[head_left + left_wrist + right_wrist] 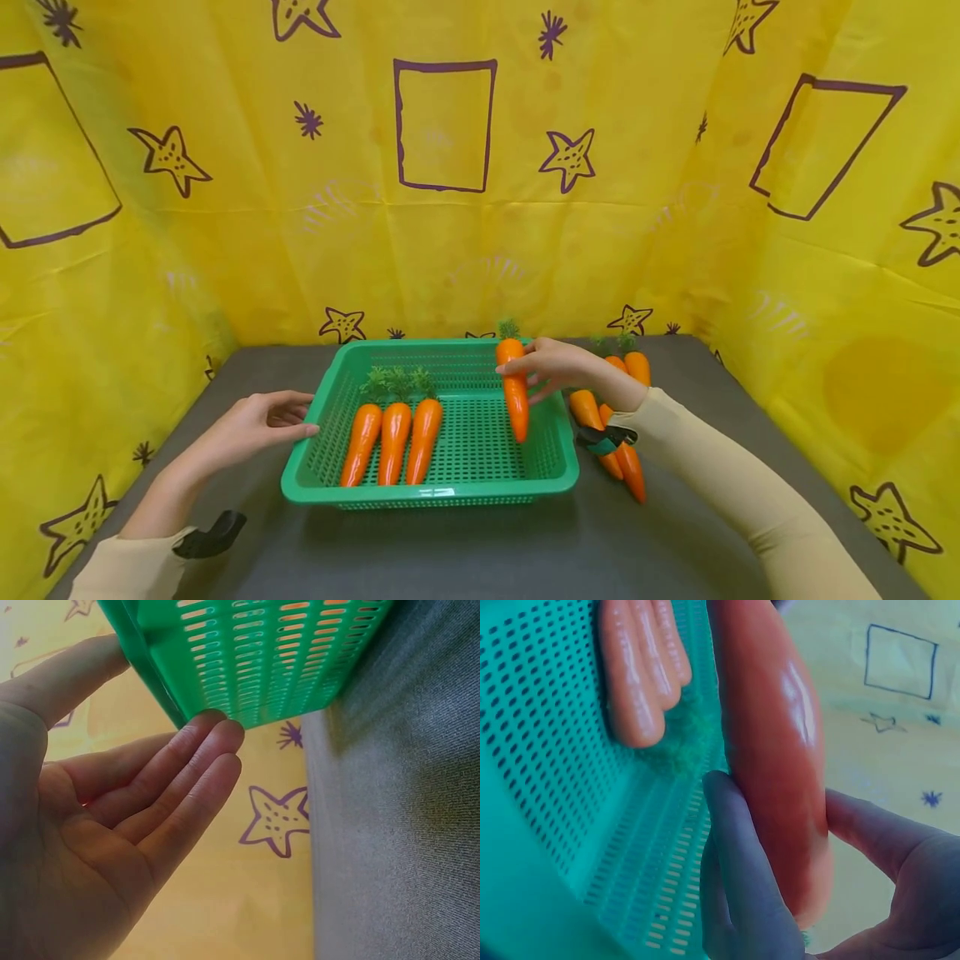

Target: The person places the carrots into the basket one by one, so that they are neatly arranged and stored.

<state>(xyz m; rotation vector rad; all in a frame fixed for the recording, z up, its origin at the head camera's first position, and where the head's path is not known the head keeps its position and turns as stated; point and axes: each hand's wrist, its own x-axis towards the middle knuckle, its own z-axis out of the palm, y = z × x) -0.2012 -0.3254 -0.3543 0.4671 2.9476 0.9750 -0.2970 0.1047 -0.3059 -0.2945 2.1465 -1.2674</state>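
Note:
In the head view, my right hand (558,367) holds an orange carrot (514,392) with a green leafy top between thumb and fingers. It hangs over the right part of a green plastic basket (431,492), tip pointing down. The right wrist view shows the thumb on one side of this carrot (772,750) and fingers on the other. Three more carrots (394,442) lie side by side in the basket's left half, tops toward the back. At the basket's left rim, my left hand (251,429) pinches the edge, fingertips against the outside (217,742).
Several loose carrots (630,471) lie on the dark grey table (450,558) right of the basket, partly hidden by my right forearm. Yellow cloth walls (450,250) with purple drawings enclose the table at the back and both sides.

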